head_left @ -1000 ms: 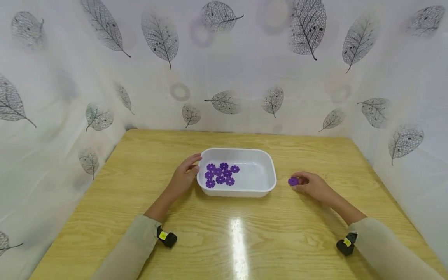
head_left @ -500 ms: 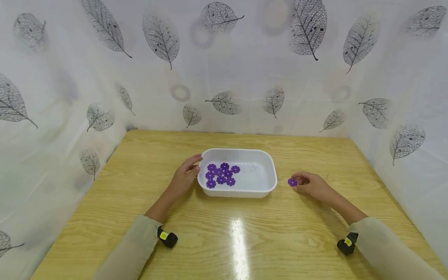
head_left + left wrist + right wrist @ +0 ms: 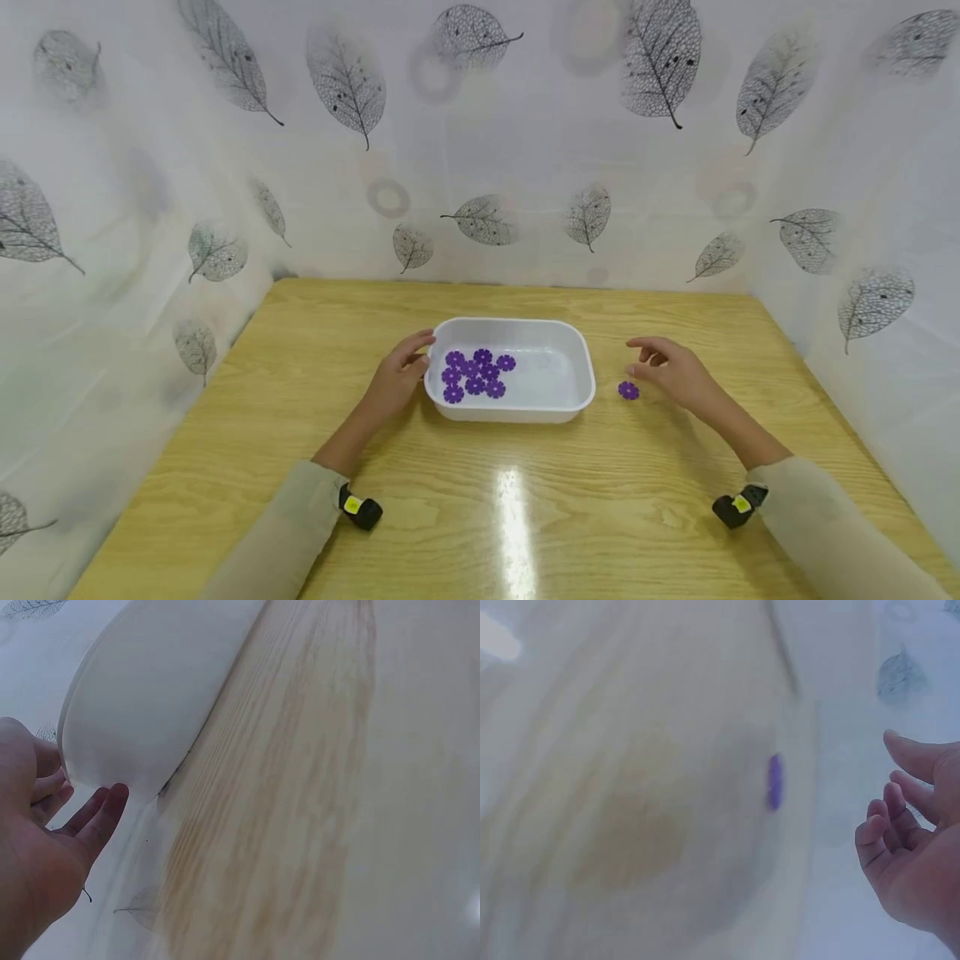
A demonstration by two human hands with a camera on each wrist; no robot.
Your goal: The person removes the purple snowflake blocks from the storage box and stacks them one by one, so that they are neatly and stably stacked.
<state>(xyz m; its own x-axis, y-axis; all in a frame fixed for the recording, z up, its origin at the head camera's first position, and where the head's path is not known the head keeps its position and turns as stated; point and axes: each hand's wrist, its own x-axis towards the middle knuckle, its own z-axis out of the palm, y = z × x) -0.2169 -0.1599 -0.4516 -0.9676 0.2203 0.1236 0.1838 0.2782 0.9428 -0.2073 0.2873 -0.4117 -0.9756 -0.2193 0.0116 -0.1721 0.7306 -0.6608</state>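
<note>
A shallow white plastic tray (image 3: 551, 408) stands on the table, with several purple flower-shaped discs (image 3: 475, 385) in its left half. My left hand (image 3: 393, 375) holds the tray's left end, with fingertips at the rim; the left wrist view shows its fingertips (image 3: 116, 796) against the outer wall. One more purple disc (image 3: 628, 390) lies flat on the table, right of the tray. Just above and beyond it hovers my right hand (image 3: 672, 371), with thumb and fingers apart and nothing between them. From the right wrist, that disc (image 3: 775, 782) shows as a blurred purple strip, apart from the hand.
The wooden table (image 3: 420, 517) reaches back to a white curtain (image 3: 510, 150) printed with grey leaves, which also hangs at both sides. A bright light reflection (image 3: 515, 533) crosses the front of the table. Each wrist carries a small black camera (image 3: 362, 510).
My right hand has let go of the purple disc, which now lies on the table, and has lifted slightly up and away. The left hand and tray have stayed put.
</note>
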